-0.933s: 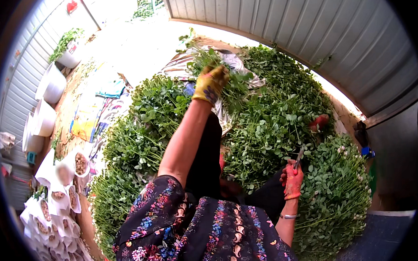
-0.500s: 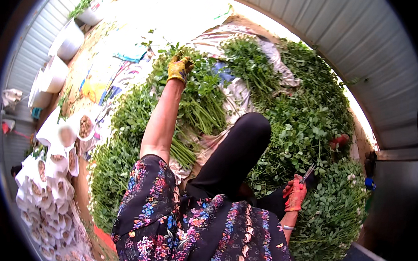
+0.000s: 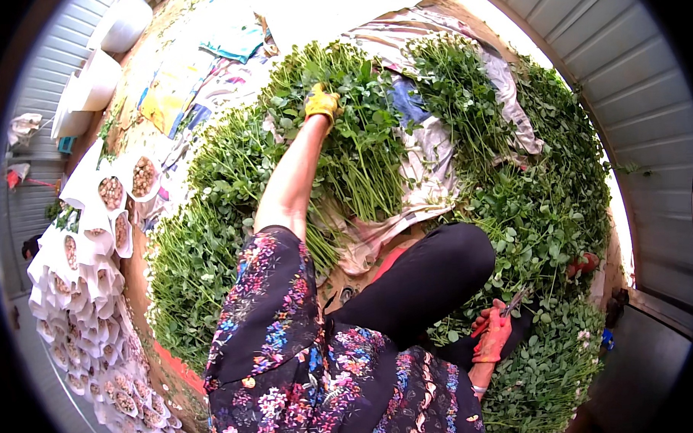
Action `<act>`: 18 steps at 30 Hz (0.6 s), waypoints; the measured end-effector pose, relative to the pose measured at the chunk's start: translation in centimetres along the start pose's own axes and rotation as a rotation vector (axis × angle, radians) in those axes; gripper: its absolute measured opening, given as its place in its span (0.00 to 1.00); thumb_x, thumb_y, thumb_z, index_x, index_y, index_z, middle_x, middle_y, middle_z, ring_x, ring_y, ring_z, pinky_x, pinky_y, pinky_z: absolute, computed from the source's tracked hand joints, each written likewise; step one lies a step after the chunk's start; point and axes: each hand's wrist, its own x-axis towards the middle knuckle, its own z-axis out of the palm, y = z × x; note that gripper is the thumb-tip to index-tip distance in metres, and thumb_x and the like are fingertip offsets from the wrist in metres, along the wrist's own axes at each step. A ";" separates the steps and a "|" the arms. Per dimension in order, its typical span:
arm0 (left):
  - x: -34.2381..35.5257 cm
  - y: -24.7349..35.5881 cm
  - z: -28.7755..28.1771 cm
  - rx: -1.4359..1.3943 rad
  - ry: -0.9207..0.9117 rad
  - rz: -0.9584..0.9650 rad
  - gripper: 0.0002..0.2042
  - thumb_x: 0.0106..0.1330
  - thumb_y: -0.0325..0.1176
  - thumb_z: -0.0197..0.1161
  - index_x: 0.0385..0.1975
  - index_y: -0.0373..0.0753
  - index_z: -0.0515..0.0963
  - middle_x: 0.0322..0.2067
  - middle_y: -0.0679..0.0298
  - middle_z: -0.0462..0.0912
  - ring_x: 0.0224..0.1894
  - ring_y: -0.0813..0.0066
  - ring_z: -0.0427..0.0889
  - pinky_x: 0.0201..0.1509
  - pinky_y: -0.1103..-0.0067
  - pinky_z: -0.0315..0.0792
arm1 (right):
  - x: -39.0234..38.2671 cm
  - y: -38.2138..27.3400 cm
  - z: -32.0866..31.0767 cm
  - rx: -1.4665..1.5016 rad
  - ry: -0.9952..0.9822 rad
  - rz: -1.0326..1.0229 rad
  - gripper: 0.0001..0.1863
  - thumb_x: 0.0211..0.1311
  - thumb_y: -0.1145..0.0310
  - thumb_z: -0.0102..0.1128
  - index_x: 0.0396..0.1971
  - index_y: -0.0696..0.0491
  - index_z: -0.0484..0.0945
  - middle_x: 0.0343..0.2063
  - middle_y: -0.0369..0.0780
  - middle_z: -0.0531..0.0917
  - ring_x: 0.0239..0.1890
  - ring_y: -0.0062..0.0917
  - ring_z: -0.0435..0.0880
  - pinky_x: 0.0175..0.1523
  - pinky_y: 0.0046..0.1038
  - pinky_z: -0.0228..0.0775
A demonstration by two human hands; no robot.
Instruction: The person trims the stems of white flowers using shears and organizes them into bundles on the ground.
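Note:
My left hand, in a yellow glove, reaches down into the far bunch of leafy green stems with small pale buds. Its fingers are curled among the leaves, and what they hold is hidden. Low on the right, my right hand wears a red glove and is closed around red-handled shears, the metal blades pointing up and away over the greenery. Beside that hand lies a large heap of cut leafy stems. Another bank of stems is at my left.
Many white-wrapped flower bundles are stacked at the left, with white buckets beyond. Patterned cloths lie under the stems. My bent knee rises between the piles. A metal wall slopes along the right, above a red object.
My left hand has come down from holding a leafy sprig up at the far edge and now sits lower, among the stems. My right hand still holds the shears in nearly the same place.

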 end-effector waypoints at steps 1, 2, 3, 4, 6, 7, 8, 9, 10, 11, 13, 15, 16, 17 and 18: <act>2.9 -3.5 -0.2 0.147 0.049 0.051 0.24 0.54 0.27 0.63 0.54 0.41 0.69 0.35 0.57 0.81 0.30 0.68 0.80 0.31 0.76 0.76 | 0.2 -0.1 0.1 -0.003 -0.022 0.009 0.18 0.60 0.71 0.50 0.50 0.58 0.66 0.24 0.36 0.73 0.21 0.19 0.73 0.24 0.21 0.69; 5.6 -7.0 -1.0 0.303 0.114 0.093 0.25 0.53 0.31 0.64 0.54 0.42 0.70 0.39 0.56 0.80 0.36 0.65 0.79 0.39 0.74 0.73 | 0.6 -0.2 0.1 -0.001 -0.054 0.028 0.18 0.59 0.71 0.51 0.50 0.58 0.66 0.24 0.36 0.73 0.21 0.19 0.73 0.24 0.21 0.69; 5.2 -6.9 1.0 0.357 0.078 0.070 0.25 0.52 0.34 0.66 0.53 0.43 0.71 0.42 0.55 0.80 0.42 0.62 0.79 0.46 0.72 0.72 | 0.6 0.1 0.2 -0.004 -0.018 0.027 0.18 0.59 0.71 0.51 0.50 0.58 0.66 0.24 0.36 0.73 0.21 0.19 0.73 0.24 0.21 0.69; 4.6 -6.8 1.6 0.416 0.063 0.046 0.25 0.51 0.37 0.67 0.52 0.44 0.73 0.45 0.55 0.80 0.48 0.59 0.78 0.53 0.70 0.71 | 0.4 0.1 0.1 -0.007 -0.002 0.027 0.19 0.59 0.71 0.51 0.50 0.58 0.66 0.24 0.36 0.73 0.21 0.19 0.73 0.24 0.22 0.69; 4.4 -6.1 1.5 0.334 0.068 0.049 0.24 0.52 0.37 0.65 0.52 0.44 0.73 0.43 0.53 0.80 0.47 0.58 0.78 0.52 0.70 0.71 | 0.2 -0.5 0.2 -0.003 0.010 0.040 0.19 0.59 0.71 0.51 0.51 0.58 0.66 0.24 0.36 0.73 0.21 0.19 0.72 0.24 0.22 0.69; 4.4 -5.7 1.0 0.343 0.105 0.079 0.23 0.52 0.37 0.63 0.51 0.44 0.73 0.43 0.53 0.80 0.47 0.58 0.78 0.52 0.70 0.71 | 0.3 -0.6 0.0 -0.025 0.010 0.031 0.19 0.60 0.69 0.51 0.51 0.58 0.66 0.24 0.36 0.73 0.21 0.20 0.72 0.24 0.22 0.69; 4.4 -5.3 0.6 0.353 0.140 0.109 0.23 0.52 0.38 0.61 0.51 0.44 0.73 0.42 0.52 0.80 0.47 0.57 0.78 0.52 0.69 0.71 | 0.4 -0.5 -0.6 -0.052 0.004 0.021 0.18 0.61 0.68 0.52 0.50 0.57 0.66 0.24 0.37 0.74 0.21 0.20 0.73 0.24 0.23 0.69; 2.8 -2.1 0.7 0.551 0.119 0.129 0.23 0.52 0.40 0.61 0.51 0.46 0.74 0.42 0.53 0.80 0.47 0.57 0.78 0.51 0.69 0.72 | 0.3 -0.3 -1.2 -0.076 0.016 0.007 0.18 0.62 0.66 0.52 0.50 0.57 0.67 0.25 0.37 0.74 0.21 0.20 0.73 0.24 0.23 0.69; 2.5 -2.5 0.1 0.574 0.128 0.147 0.23 0.52 0.40 0.60 0.51 0.47 0.73 0.43 0.53 0.80 0.47 0.57 0.78 0.51 0.68 0.72 | 0.5 -0.2 -2.1 -0.082 -0.009 0.002 0.18 0.62 0.65 0.53 0.50 0.55 0.67 0.25 0.37 0.74 0.21 0.20 0.73 0.24 0.23 0.68; 2.7 -3.4 -0.4 0.591 0.146 0.158 0.23 0.52 0.41 0.60 0.51 0.48 0.73 0.44 0.53 0.79 0.47 0.57 0.78 0.51 0.68 0.72 | 0.5 -0.7 -2.5 -0.071 -0.014 0.010 0.19 0.62 0.65 0.54 0.51 0.56 0.67 0.25 0.37 0.74 0.20 0.20 0.72 0.24 0.23 0.68; 0.3 -1.7 0.9 0.493 0.193 0.257 0.25 0.51 0.41 0.60 0.51 0.43 0.72 0.44 0.53 0.79 0.46 0.57 0.78 0.50 0.67 0.72 | -0.3 -0.7 -2.8 -0.012 -0.001 0.032 0.22 0.60 0.65 0.55 0.52 0.57 0.65 0.25 0.37 0.73 0.20 0.21 0.72 0.24 0.24 0.68; -3.3 -2.2 1.3 0.384 0.416 0.575 0.27 0.47 0.33 0.56 0.51 0.34 0.68 0.45 0.48 0.75 0.48 0.53 0.73 0.54 0.68 0.67 | 0.0 -0.8 -3.7 -0.073 -0.017 0.011 0.21 0.61 0.63 0.55 0.52 0.55 0.66 0.24 0.37 0.73 0.21 0.21 0.72 0.24 0.25 0.69; -5.7 -2.0 1.1 0.366 0.492 0.758 0.27 0.46 0.29 0.53 0.52 0.33 0.68 0.46 0.47 0.73 0.49 0.52 0.70 0.56 0.68 0.64 | -0.1 -0.8 -4.0 -0.100 -0.019 0.009 0.20 0.62 0.63 0.54 0.52 0.54 0.66 0.25 0.36 0.74 0.21 0.20 0.72 0.24 0.24 0.69; -9.2 -2.0 0.3 0.364 0.457 0.721 0.27 0.48 0.29 0.51 0.54 0.34 0.67 0.49 0.48 0.72 0.53 0.53 0.68 0.59 0.69 0.62 | 0.2 -1.0 -4.2 -0.138 -0.028 0.002 0.19 0.64 0.63 0.52 0.52 0.53 0.67 0.26 0.36 0.74 0.22 0.19 0.72 0.25 0.23 0.68; -12.0 -3.9 -0.2 0.341 0.515 0.857 0.27 0.50 0.30 0.51 0.55 0.35 0.67 0.54 0.49 0.69 0.57 0.54 0.65 0.63 0.71 0.59 | 0.4 -1.7 -4.0 -0.165 -0.064 -0.004 0.18 0.64 0.63 0.51 0.52 0.53 0.67 0.25 0.36 0.73 0.22 0.19 0.71 0.25 0.24 0.69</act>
